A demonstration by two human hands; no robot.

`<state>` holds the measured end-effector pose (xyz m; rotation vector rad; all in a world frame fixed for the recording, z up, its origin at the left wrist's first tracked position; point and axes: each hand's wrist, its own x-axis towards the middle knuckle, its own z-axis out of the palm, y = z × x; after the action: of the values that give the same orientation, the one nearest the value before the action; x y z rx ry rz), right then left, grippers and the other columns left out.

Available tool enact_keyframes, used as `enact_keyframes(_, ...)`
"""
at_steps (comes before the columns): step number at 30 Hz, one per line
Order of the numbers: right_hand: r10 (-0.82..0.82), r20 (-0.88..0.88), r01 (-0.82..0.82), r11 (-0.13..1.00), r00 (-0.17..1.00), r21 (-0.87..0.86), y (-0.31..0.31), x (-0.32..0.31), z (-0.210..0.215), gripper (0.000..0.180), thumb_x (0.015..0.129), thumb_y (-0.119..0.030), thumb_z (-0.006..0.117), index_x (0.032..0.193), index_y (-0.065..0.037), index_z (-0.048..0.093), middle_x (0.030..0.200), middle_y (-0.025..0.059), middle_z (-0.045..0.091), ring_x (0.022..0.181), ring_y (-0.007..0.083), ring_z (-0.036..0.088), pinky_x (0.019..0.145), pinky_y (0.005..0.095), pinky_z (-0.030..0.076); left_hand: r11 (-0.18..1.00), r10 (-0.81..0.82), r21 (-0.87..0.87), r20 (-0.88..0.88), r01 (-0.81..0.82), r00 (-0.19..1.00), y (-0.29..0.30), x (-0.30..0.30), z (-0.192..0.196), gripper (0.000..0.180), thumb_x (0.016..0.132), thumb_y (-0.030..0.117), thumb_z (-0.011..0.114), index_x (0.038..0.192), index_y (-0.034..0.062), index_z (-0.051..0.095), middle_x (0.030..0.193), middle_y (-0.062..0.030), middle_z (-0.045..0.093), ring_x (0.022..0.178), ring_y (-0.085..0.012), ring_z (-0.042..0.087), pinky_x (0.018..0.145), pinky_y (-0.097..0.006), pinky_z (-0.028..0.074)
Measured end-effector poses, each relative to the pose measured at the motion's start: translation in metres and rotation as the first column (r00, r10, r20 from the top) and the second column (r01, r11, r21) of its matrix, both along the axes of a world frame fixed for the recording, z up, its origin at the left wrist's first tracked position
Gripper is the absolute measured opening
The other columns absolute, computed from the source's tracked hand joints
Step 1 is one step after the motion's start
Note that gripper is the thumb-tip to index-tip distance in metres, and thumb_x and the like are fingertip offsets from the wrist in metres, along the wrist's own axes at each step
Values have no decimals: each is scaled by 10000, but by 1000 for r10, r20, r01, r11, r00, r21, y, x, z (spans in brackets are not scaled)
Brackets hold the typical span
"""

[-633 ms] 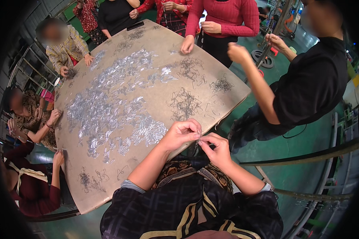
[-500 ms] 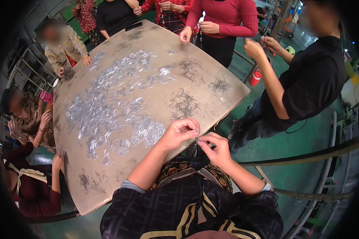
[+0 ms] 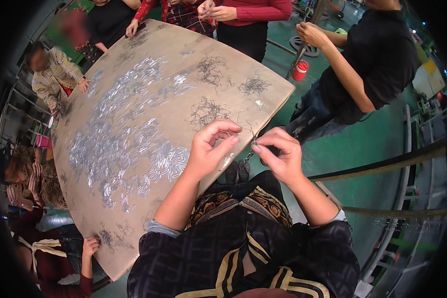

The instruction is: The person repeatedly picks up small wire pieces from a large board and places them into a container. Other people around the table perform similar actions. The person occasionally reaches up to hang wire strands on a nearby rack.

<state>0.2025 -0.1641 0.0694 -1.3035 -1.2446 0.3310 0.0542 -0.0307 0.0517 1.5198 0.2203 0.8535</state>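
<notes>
The counter (image 3: 223,49) is carrying the loose stock, and co-workers are standing around its far, left and right sides. A broad spread of silver pieces (image 3: 109,149) is covering the middle of the counter, and smaller tangles of dark wire hooks (image 3: 208,114) are lying toward its right corner, its far end and its near corner. The left hand (image 3: 213,149) is hovering over the counter's near right edge with thumb and fingers curled toward each other; whether that grip is holding anything cannot be told. The right hand (image 3: 281,151) is staying clear of the counter, just outside the same edge, its grip clamping thumb and fingertips on a short dark chain (image 3: 250,155), which is hanging just outside the edge. A thin wire end (image 3: 253,133) is projecting above those fingertips. By judgement, a short run of links is already standing joined, whereas most silver pieces and hooks on the counter are lying loose and appear unworked; the finished length is not showing.
</notes>
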Motion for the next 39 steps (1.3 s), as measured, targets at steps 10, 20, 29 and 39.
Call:
enact_keyframes(10,-294,97,267,938,951,221,-40,47,54,52,778,36,710,816,29,676,779,79,644,719,156,588,652,262,452,950,195,296,-304,-102,933,-11,22,-114,124,833,39,689,934,-8,636,826,-88,612,693,-167,607,612,-275,485)
enact_keyframes(20,-609,41,548,738,792,394,-112,90,120,57,810,-18,720,826,19,680,764,38,615,708,97,560,665,239,442,915,215,391,-271,-97,938,-4,22,-144,117,830,-34,626,947,-30,626,844,-61,561,690,-107,531,620,-229,445)
enact_keyframes(29,-753,-109,677,506,649,535,-198,105,178,92,872,-59,697,919,20,689,864,42,687,779,93,610,743,241,487,926,207,364,-267,-101,941,-5,22,-150,116,822,-45,616,937,-35,621,834,-49,548,653,-98,506,596,-224,430)
enact_keyframes(39,-870,-146,752,310,471,582,-299,163,262,137,856,-114,725,943,-12,697,779,-1,634,687,81,557,639,225,423,939,189,327,-247,-102,950,-5,22,-150,129,831,-49,611,958,-31,613,857,-61,560,653,-113,508,603,-238,446)
